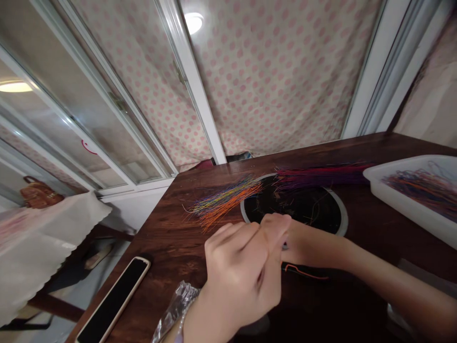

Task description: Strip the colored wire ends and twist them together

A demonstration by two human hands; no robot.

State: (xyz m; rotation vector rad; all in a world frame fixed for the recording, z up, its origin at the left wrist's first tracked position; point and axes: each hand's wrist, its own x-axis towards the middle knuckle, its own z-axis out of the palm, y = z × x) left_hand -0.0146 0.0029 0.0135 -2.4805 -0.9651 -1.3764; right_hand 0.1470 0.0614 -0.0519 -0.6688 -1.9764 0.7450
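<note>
My left hand (243, 267) is closed in a fist-like pinch at the middle of the table, its back toward me. A thin orange wire (307, 273) comes out from under the hands and trails to the right, and a fine strand of it crosses the left fingers. Behind the left hand is my right hand (294, 238), reaching in from the right; its fingers are hidden. Just beyond lie a bundle of orange wires (226, 208) and a bundle of blue and yellow wires (223, 194).
Purple and red wires (321, 175) lie across a round black inset with a grey rim (343, 216). A white tray (410, 206) of tangled wires stands at right. A phone (114, 301) lies at the left edge, near crinkled clear plastic (174, 312). Sliding glass doors stand behind.
</note>
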